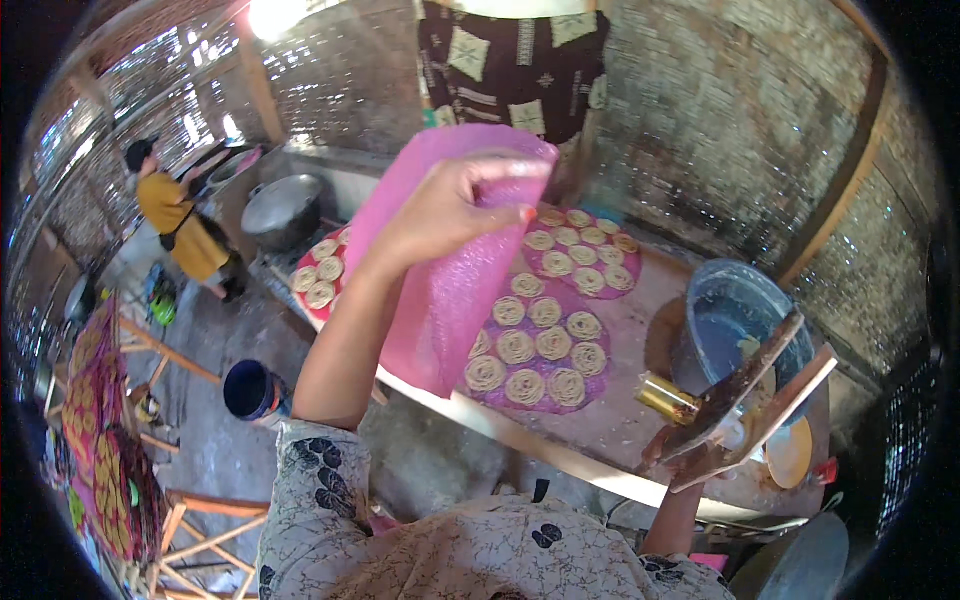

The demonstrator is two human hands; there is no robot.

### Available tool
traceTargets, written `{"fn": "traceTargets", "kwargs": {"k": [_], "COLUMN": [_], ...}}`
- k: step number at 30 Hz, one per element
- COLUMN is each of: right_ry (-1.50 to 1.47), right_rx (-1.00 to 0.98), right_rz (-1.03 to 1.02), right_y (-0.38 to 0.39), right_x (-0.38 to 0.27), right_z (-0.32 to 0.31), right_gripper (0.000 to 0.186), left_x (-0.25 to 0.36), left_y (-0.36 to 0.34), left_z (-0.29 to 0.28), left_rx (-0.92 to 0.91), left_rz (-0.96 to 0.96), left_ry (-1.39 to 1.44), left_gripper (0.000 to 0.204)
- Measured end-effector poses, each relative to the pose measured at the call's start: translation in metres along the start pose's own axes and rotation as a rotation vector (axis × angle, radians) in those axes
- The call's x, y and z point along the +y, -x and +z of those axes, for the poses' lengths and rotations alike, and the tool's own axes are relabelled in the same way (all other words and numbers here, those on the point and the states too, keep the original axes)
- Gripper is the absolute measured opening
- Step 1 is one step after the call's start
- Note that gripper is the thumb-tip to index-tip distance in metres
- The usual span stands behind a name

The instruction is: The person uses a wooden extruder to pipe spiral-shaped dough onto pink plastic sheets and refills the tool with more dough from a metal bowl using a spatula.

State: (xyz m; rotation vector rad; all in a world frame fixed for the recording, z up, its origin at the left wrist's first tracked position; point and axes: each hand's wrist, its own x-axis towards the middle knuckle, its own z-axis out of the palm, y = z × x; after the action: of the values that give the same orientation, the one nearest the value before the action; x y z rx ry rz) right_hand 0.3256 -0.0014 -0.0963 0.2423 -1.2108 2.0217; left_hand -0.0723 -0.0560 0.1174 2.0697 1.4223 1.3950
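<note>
Left hand [450, 205], thumb and forefinger parted, holds our pink plastic sheet [452, 305] | right hand [684, 458]: fingers obscured, can't tell | slack grip might smear pale coiled rounds [516, 347] below fingertips

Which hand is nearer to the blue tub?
Right. The right hand is just below the tub in view, partly behind wooden boards; the left hand is farther off, up-left of the tub, at the pink sheet.

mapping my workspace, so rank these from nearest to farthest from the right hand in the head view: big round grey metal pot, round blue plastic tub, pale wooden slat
1. Pale wooden slat: in the right hand, lower right.
2. Round blue plastic tub: just beyond, right side.
3. Big round grey metal pot: far off, upper left.
</note>
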Motion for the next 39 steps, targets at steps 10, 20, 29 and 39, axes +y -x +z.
{"fn": "traceTargets", "kwargs": {"k": [10,20,29,39], "right_ry": [0.151,0.15,0.154,0.222], "right_rx": [0.149,0.248,0.28,0.334], "right_rz": [-0.144,-0.184,-0.187,-0.231], "right_y": [0.037,0.02,-0.002,0.003], "right_x": [-0.017,-0.001,-0.002,-0.009], "right_z": [-0.028,-0.03,-0.043,-0.046], "right_gripper": [0.109,0.113,0.117,0.105], "left_x": [-0.123,-0.193,-0.075,-0.09], "left_y": [0.01,0.02,-0.082,-0.042], "left_z": [-0.008,-0.009,0.07,0.012], "left_rx": [0.373,0.391,-0.27,0.159], "left_rz": [-0.225,-0.252,0.19,-0.086], "left_ry": [0.396,0.471,0.003,0.416], "left_gripper": [0.043,0.05,0.055,0.052]}}
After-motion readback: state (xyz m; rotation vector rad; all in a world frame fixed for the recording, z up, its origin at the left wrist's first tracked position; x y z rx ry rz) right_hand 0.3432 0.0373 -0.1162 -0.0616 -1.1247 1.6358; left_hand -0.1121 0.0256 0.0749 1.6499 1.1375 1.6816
